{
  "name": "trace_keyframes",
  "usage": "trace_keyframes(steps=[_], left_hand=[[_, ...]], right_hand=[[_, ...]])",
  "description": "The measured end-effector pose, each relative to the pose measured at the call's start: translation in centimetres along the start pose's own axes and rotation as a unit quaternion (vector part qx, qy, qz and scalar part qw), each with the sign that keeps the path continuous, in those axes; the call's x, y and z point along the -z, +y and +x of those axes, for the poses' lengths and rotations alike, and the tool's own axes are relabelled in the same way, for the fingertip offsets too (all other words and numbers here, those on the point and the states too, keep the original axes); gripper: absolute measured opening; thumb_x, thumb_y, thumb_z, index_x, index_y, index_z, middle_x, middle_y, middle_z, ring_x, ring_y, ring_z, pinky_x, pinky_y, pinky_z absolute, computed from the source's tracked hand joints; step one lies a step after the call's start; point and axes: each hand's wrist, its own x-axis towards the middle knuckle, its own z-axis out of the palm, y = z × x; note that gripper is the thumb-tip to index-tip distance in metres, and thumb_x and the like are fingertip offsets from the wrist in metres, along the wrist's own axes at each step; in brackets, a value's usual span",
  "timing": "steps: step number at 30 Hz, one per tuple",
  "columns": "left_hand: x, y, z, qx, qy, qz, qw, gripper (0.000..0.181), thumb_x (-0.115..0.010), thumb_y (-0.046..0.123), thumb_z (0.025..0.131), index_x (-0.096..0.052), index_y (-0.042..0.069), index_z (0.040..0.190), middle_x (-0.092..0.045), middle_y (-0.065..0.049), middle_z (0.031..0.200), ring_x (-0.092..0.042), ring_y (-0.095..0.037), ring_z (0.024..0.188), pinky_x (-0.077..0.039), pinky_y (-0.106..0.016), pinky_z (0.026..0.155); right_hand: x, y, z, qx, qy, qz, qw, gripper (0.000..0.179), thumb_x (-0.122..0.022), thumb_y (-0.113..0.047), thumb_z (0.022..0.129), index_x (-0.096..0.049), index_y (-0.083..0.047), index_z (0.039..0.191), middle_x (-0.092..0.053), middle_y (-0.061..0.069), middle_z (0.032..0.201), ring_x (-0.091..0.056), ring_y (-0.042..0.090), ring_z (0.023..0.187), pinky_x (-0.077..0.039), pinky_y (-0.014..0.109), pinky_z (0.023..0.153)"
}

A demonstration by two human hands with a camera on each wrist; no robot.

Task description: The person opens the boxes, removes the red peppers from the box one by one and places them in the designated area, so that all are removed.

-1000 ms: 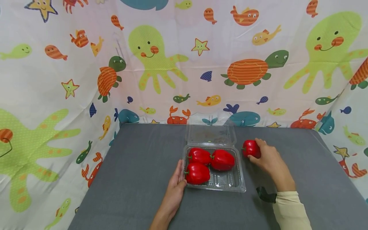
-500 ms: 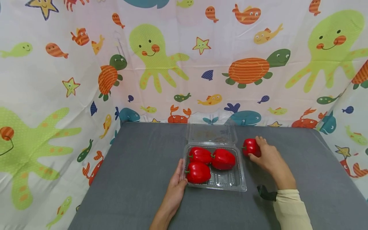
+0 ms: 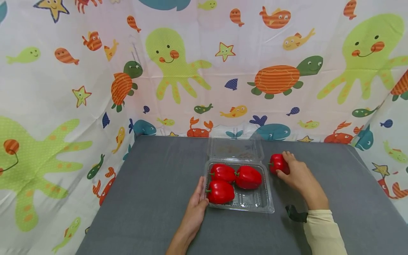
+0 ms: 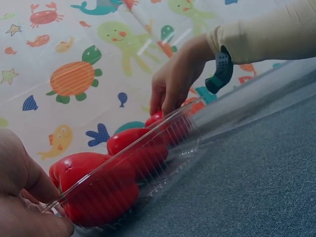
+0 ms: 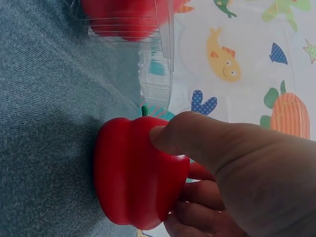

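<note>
A clear plastic clamshell container [image 3: 255,203] lies on the table with its lid [image 3: 235,148] folded back. Inside are three red bell peppers: one at the back left [image 3: 222,172], one at the back right [image 3: 249,177] and one at the front left [image 3: 220,192]. My left hand [image 3: 195,209] pinches the container's left rim between thumb and fingers, plain in the left wrist view. To the right of the container, a further red bell pepper [image 5: 131,170] rests on the table on its side, green stem toward the container. My right hand [image 3: 299,177] grips it, thumb on one side and fingers round the other.
A grey cloth [image 3: 159,177] covers the table. Sea-animal printed curtains [image 3: 197,71] hang at the back and both sides, and the lid reaches close to the back one. A dark green strap piece [image 3: 295,214] sticks out from the right wrist.
Both hands and all the peppers stay where they were. Only the head view has shifted slightly.
</note>
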Motion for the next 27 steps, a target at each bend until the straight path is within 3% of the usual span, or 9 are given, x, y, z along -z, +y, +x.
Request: trace_keyframes(steps=[9,19,27], left_hand=[[0.0,0.1,0.1,0.002,-0.007,0.003,1.0,0.076,-0.032,-0.009,0.103,-0.003,0.01,0.171,-0.006,0.002,0.178,-0.002,-0.017,0.163,-0.013,-0.029,0.127],[-0.1,0.0,0.1,0.004,0.007,0.006,0.9999,0.077,-0.033,-0.009,0.102,-0.005,0.01,0.171,-0.009,0.001,0.178,-0.004,-0.019,0.163,-0.017,-0.021,0.124],[-0.1,0.0,0.1,0.0,0.006,0.006,1.0,0.077,-0.033,-0.01,0.102,-0.004,0.009,0.171,-0.008,-0.001,0.178,-0.003,-0.019,0.163,-0.016,-0.021,0.124]], right_hand=[[0.7,-0.7,-1.2,-0.011,0.006,0.007,0.9999,0.092,-0.076,-0.026,0.096,-0.022,0.006,0.164,-0.024,0.039,0.164,-0.028,0.061,0.147,-0.046,0.074,0.098],[1.8,-4.3,-2.6,0.024,0.037,0.005,0.999,0.085,-0.073,-0.025,0.098,-0.028,0.001,0.165,-0.032,0.034,0.164,-0.036,0.057,0.147,-0.051,0.069,0.096],[1.3,-6.9,-3.8,0.068,0.053,0.009,0.9962,0.083,-0.074,-0.024,0.097,-0.032,-0.003,0.165,-0.034,0.025,0.167,-0.043,0.053,0.145,-0.054,0.066,0.095]])
